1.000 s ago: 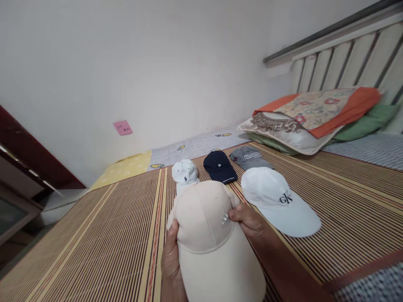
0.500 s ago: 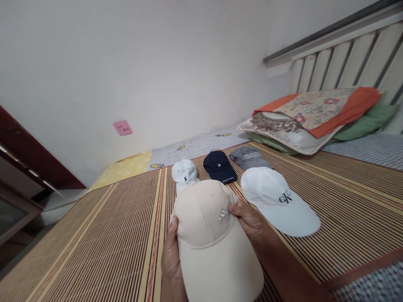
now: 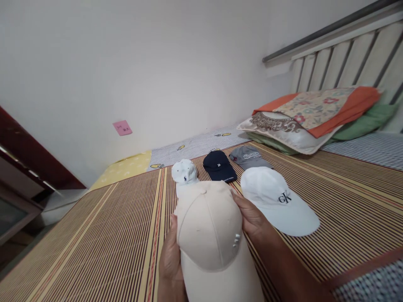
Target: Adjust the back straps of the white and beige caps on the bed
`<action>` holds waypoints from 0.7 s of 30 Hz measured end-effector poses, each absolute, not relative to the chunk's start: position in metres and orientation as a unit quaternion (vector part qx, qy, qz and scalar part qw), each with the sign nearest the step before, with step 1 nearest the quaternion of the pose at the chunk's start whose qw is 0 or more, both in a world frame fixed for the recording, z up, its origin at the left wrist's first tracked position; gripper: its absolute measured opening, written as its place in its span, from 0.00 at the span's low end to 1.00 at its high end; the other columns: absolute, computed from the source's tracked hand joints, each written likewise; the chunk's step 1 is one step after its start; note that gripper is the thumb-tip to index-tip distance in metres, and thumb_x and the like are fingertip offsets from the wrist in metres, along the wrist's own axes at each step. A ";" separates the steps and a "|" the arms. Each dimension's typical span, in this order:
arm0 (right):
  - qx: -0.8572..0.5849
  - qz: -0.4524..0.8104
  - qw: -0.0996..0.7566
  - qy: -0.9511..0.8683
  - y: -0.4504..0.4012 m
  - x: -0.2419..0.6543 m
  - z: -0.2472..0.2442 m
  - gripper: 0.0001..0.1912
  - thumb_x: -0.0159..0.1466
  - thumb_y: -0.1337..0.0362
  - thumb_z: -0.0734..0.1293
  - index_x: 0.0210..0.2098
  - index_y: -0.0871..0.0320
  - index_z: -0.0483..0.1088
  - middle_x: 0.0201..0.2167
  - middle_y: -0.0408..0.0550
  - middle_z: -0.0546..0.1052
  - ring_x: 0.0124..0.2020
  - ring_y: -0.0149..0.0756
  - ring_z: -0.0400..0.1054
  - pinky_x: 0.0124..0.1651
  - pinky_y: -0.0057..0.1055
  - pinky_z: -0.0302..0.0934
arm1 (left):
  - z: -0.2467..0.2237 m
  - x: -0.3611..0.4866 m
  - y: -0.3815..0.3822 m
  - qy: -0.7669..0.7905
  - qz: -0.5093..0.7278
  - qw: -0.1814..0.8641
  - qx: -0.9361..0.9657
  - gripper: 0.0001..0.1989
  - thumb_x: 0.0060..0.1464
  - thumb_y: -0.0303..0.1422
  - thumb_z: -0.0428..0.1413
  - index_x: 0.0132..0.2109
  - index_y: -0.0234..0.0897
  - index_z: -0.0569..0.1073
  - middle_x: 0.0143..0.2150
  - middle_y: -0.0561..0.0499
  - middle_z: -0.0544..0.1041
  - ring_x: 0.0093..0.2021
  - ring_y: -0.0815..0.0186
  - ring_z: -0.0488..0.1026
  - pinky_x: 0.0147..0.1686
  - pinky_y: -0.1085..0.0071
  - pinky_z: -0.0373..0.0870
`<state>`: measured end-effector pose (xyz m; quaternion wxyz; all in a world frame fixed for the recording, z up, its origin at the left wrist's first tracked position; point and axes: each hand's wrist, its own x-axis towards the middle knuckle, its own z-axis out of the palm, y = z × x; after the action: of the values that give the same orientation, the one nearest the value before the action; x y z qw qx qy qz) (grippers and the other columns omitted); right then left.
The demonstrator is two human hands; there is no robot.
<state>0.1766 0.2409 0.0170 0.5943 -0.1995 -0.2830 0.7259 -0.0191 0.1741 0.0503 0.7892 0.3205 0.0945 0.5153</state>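
A cream cap (image 3: 208,235) is held between my two hands, its brim toward me and a small metallic logo on its front right. My left hand (image 3: 170,260) grips its left side, thumb up along the edge. On the opposite side, my right hand (image 3: 252,214) is closed on the cap's rim, its fingertips partly hidden. Beyond it on the striped mat lie a small white cap (image 3: 185,172), a navy cap (image 3: 218,166) and a grey cap (image 3: 248,157). A white cap with black letters (image 3: 270,193) rests just right of my right hand.
The striped mat (image 3: 103,235) covers the bed. Stacked pillows (image 3: 302,113) lie at the back right before a slatted headboard (image 3: 355,54). A pink note (image 3: 122,128) is stuck on the wall, and a yellow cloth (image 3: 126,167) lies at the mat's back left.
The cream cap has tilted, so more of its crown top shows and its logo sits lower and further right. My right hand's thumb has slid away from beside the logo.
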 end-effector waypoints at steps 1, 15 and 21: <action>-0.205 0.726 0.596 -0.274 0.242 0.177 0.017 0.26 0.49 0.54 0.83 0.46 0.54 0.79 0.36 0.48 0.87 0.47 0.51 0.81 0.56 0.45 0.72 | 0.050 -0.018 0.174 0.094 0.514 0.788 0.326 0.24 0.72 0.45 0.42 0.59 0.49 0.80 0.66 0.50 0.74 0.74 0.54 0.57 0.74 0.55 0.44; -0.172 0.743 0.588 -0.268 0.227 0.185 0.032 0.23 0.60 0.52 0.78 0.50 0.54 0.75 0.39 0.48 0.86 0.48 0.48 0.80 0.55 0.44 0.73 | 0.035 -0.026 0.183 0.175 0.556 0.786 0.207 0.21 0.72 0.36 0.46 0.50 0.39 0.85 0.55 0.48 0.83 0.67 0.57 0.71 0.72 0.62 0.53; -0.166 0.741 0.594 -0.265 0.216 0.187 0.055 0.24 0.55 0.49 0.80 0.44 0.56 0.76 0.39 0.49 0.85 0.50 0.49 0.79 0.56 0.42 0.71 | 0.041 -0.029 0.171 0.213 0.616 0.733 0.193 0.16 0.69 0.30 0.51 0.51 0.45 0.84 0.54 0.52 0.85 0.59 0.60 0.78 0.70 0.62 0.61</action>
<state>0.1871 0.2162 0.0547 0.5941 -0.1664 -0.2654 0.7409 -0.0286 0.1707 0.0411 0.7334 0.1927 0.2133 0.6161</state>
